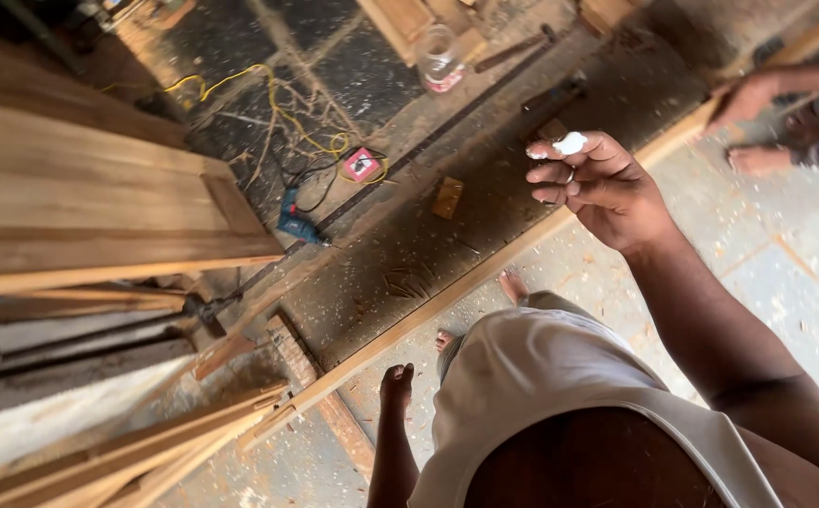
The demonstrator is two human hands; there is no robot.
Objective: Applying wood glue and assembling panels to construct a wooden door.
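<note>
My right hand is raised at chest height with its fingers curled. A small lump of white paste sits on the fingertips, and there is a ring on one finger. My left hand hangs low beside my body with its fingers curled in and nothing visible in it. It is close to a long pale wooden strip that runs diagonally along the edge of a dark, dusty workbench. My bare feet stand on the sawdust-covered floor below.
A wooden door panel lies at the left. On the bench are a small wood block, a blue power drill, yellow cable, a clear jar and a long metal bar. Another person's hand and foot are at top right.
</note>
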